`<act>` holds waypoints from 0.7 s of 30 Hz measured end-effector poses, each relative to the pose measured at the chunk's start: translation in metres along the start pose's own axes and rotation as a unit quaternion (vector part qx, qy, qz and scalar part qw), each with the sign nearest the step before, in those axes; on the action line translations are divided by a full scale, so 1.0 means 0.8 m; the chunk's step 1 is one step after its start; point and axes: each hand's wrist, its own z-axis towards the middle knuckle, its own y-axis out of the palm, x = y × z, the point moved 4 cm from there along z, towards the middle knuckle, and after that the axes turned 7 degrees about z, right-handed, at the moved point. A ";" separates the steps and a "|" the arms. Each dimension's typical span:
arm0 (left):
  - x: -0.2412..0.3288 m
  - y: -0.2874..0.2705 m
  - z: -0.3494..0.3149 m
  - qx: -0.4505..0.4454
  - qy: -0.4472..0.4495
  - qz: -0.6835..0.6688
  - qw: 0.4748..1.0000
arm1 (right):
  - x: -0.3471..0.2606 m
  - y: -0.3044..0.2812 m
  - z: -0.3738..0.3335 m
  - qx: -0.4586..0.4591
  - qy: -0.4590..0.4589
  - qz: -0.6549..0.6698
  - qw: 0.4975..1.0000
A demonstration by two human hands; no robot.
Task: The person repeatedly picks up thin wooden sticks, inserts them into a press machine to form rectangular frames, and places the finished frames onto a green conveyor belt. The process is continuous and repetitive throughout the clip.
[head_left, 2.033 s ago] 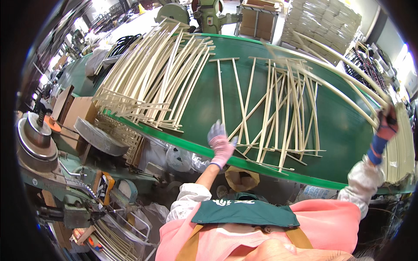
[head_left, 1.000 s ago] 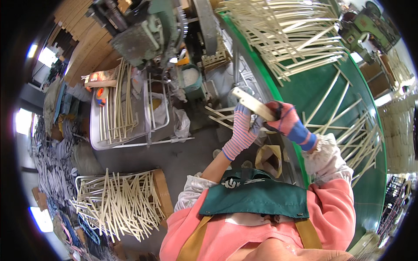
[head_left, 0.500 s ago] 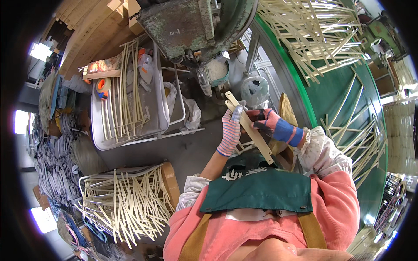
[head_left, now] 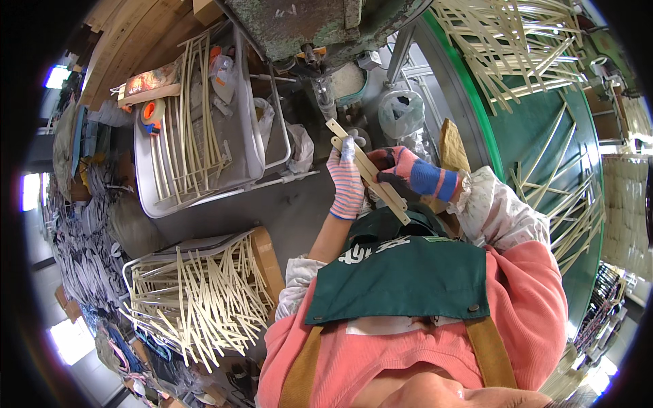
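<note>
Two flat cream-coloured strips with small holes near their ends lie slantwise across both my hands, partly overlapping. My left hand, in a striped pink and blue glove, is closed around them near their upper ends. Farther down, my right hand, in a pink and blue glove with dark fingers, grips the same strips from the right side. The upper ends stand just below the metal spindle of a worn green machine. Between fingers and strips, some of the contact is hidden.
A grey tray cart at the left carries long strips, a tape roll and a box. Below it is a rack heaped with strips. At the right, more strips lie on a green table. A bag-lined bin stands behind my hands.
My hands and the strips have shifted up and left in the picture, closer to the machine's spindle. The strips' lower ends now show more separately. The whole view has tilted slightly.
</note>
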 end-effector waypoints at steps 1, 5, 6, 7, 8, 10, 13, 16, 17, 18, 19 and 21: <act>0.005 0.000 0.005 0.001 -0.004 -0.032 0.999 | -0.006 0.001 0.007 -0.002 0.000 -0.022 1.000; 0.026 -0.008 0.027 0.003 -0.010 -0.033 0.999 | -0.030 0.001 0.026 0.019 0.007 -0.140 0.990; 0.029 -0.011 0.032 -0.008 -0.027 -0.016 0.999 | -0.035 -0.002 0.030 0.036 0.003 -0.157 0.987; 0.031 -0.010 0.035 -0.013 -0.032 -0.015 0.999 | -0.039 -0.002 0.031 0.016 -0.008 -0.237 0.971; 0.031 -0.012 0.038 -0.006 -0.048 -0.019 0.999 | -0.044 -0.001 0.032 0.020 -0.052 -0.398 0.916; 0.031 -0.013 0.047 0.042 -0.057 -0.087 0.994 | -0.049 0.003 0.034 0.033 -0.129 -0.677 0.724; 0.024 -0.017 0.054 0.109 -0.076 -0.138 0.981 | -0.037 0.001 0.043 -0.057 -0.162 -0.738 0.653; 0.019 -0.025 0.054 0.142 -0.069 -0.145 0.977 | -0.033 -0.005 0.046 -0.028 -0.251 -0.801 0.543; 0.019 -0.027 0.054 0.135 -0.070 -0.155 0.976 | -0.033 -0.006 0.042 -0.020 -0.296 -0.808 0.510; 0.017 -0.028 0.053 0.120 -0.084 -0.171 0.974 | -0.030 -0.008 0.042 -0.038 -0.308 -0.824 0.473; 0.019 -0.028 0.054 0.088 -0.084 -0.163 0.979 | -0.037 -0.010 0.033 0.007 -0.388 -0.760 0.522; 0.023 -0.032 0.054 0.102 -0.050 -0.158 0.981 | -0.033 -0.014 0.029 -0.012 -0.369 -0.764 0.528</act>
